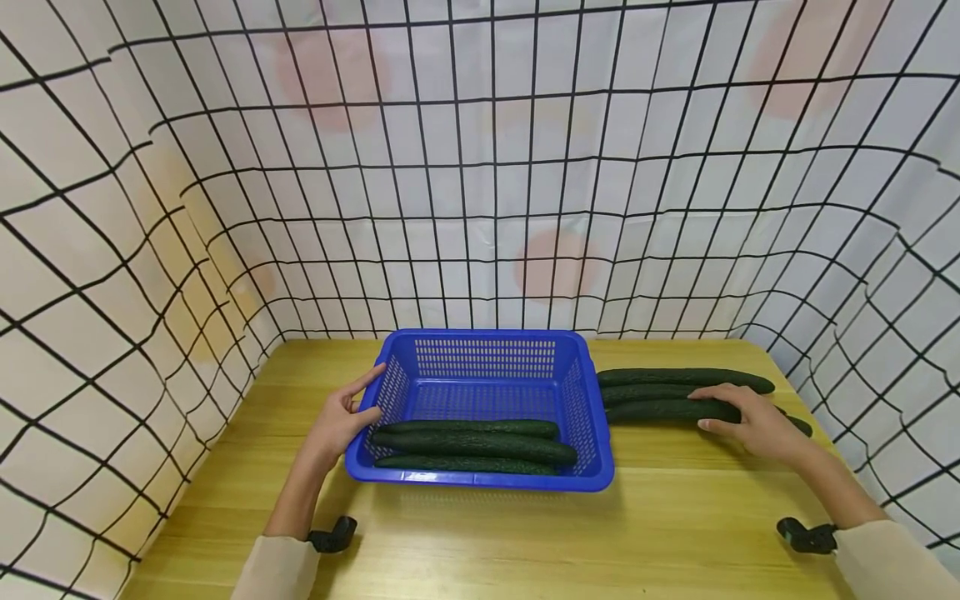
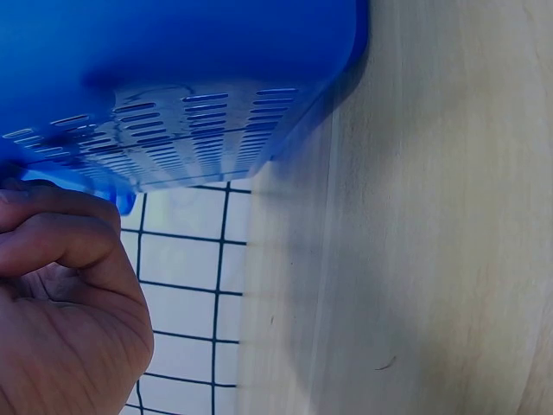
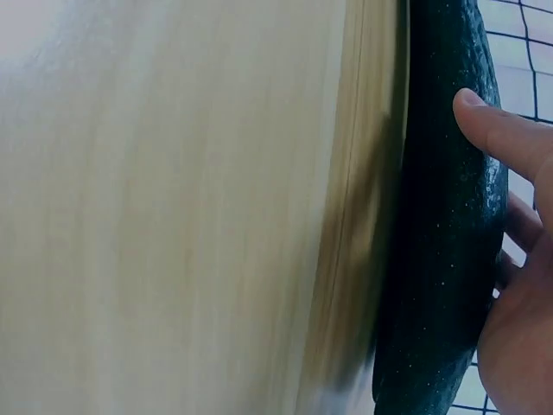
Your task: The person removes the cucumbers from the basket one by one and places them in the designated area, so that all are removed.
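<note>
In the head view a blue plastic basket stands on the table, with cucumbers lying lengthwise along its near side. My left hand grips the basket's left rim, index finger and thumb spread along it. The left wrist view shows curled fingers beside the slotted wall. To the right of the basket, several more cucumbers lie side by side on the table. My right hand holds the nearest cucumber, thumb on the near side; its palm hides part of it. The right wrist view shows the thumb on that dark green cucumber.
The wooden table ends at a white curtain with a black grid, which also rises at both sides. Dark wrist devices sit by both sleeves, close above the table.
</note>
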`<state>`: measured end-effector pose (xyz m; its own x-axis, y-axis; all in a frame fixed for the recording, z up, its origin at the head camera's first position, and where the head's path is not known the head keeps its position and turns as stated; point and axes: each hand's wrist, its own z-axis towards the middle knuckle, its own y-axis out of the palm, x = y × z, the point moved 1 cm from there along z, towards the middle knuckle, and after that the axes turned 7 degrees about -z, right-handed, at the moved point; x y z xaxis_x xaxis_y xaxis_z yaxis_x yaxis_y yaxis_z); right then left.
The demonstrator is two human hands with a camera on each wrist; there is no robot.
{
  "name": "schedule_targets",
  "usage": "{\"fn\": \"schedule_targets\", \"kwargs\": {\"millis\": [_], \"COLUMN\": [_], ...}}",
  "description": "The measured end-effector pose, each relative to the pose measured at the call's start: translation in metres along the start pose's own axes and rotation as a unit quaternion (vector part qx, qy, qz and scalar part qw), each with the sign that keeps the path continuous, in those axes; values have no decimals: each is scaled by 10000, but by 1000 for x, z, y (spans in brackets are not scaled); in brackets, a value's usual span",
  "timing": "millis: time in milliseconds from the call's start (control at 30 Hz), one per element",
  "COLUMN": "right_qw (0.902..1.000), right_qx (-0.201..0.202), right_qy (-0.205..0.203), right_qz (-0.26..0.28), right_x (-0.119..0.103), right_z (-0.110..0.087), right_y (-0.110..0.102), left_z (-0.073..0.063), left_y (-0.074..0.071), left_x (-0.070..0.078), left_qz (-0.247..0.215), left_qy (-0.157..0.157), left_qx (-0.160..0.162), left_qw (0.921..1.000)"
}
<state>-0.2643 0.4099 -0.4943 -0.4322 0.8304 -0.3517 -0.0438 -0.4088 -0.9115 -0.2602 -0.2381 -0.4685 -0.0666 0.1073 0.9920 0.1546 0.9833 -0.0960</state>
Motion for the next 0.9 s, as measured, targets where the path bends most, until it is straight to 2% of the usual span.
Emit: {"fn": "schedule_targets", "kwargs": {"millis": [300, 633, 900], "right_qw": [9988, 9993, 9979], "right_qx": [281, 312, 623], "right_qy": [-350, -29, 114], "right_qz": [-210, -195, -127], "right_x": [-4, -9, -15], "right_z": [2, 0, -1], "right_y": [11, 12, 6], "left_z": [-1, -1, -1], "left_y": [0, 0, 0], "left_x": [0, 1, 1], "left_qz": [-22, -49, -39], "left_qy": [-25, 11, 12], "left_qx": [0, -5, 7], "left_qw": [10000, 10000, 10000]}}
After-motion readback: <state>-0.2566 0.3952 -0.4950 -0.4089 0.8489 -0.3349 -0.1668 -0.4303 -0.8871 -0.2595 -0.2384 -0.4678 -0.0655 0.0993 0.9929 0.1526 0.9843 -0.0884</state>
